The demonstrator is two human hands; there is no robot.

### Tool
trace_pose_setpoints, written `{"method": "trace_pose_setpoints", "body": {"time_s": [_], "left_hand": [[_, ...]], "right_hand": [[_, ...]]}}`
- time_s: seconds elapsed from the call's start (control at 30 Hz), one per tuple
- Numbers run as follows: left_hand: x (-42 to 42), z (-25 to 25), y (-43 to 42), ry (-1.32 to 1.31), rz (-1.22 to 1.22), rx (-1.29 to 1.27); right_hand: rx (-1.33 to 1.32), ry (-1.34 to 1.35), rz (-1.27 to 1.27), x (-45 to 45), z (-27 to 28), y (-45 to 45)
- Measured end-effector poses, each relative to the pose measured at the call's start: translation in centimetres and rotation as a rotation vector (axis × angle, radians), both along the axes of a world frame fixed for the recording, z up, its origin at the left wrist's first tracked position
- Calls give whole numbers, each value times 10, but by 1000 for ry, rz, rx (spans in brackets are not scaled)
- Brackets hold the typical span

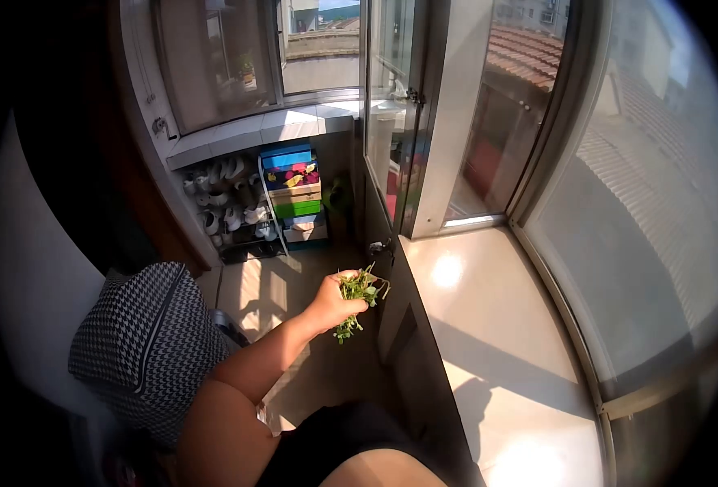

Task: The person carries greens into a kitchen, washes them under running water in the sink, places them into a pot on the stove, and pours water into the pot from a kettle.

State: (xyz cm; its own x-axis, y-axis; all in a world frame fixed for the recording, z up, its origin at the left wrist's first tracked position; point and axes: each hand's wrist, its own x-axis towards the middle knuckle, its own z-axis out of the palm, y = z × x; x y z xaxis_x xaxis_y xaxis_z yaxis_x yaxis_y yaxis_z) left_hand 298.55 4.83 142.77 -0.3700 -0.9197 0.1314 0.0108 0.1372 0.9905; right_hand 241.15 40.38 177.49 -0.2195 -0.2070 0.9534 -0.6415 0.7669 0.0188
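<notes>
My left hand reaches forward over the floor, its fingers closed around a bunch of leafy green stems. Leaves and thin stalks stick out on both sides of the fist. The greens hang in the air near the door handle, apart from it as far as I can tell. My right hand is out of view.
A houndstooth-covered object stands at left. Ahead, a rack of shoes and stacked boxes sit under a tiled sill. A glass door stands ajar; a sunlit ledge runs along the right windows.
</notes>
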Motion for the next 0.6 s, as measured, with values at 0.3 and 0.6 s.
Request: {"method": "trace_pose_setpoints", "body": {"time_s": [0.3,0.6], "left_hand": [[61,-33,-54,150,64,256],[94,-49,-52,248,275,396]], "right_hand": [[118,191,-181,33,-39,-50],[-256,366,-155,49,-165,-140]]}}
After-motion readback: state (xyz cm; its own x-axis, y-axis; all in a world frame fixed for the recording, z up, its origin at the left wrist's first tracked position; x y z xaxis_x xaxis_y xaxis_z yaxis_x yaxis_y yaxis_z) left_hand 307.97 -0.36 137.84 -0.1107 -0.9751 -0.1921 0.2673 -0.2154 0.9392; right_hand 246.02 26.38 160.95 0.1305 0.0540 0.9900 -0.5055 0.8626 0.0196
